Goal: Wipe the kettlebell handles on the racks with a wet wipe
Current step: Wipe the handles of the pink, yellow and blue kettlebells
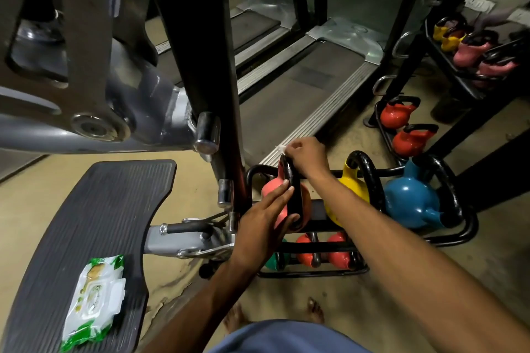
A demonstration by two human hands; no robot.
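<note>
1. Right hand [307, 155] up top: its fingers are clamped over the black loop handle [292, 195] of the pink round kettlebell [271, 190], with a white wet wipe [280, 148] poking out.
2. Left hand [265, 221] braces it, fingers straight and together, flat against the pink body.
3. The kettlebell sits leftmost on the top shelf of the black tubular rack [467, 226], beside the yellow kettlebell [352, 186].

Wipes pack [93, 299] on footplate [100, 209], left | kettlebell rack [315, 274] right of footplate | treadmill [301, 100] behind rack
</note>
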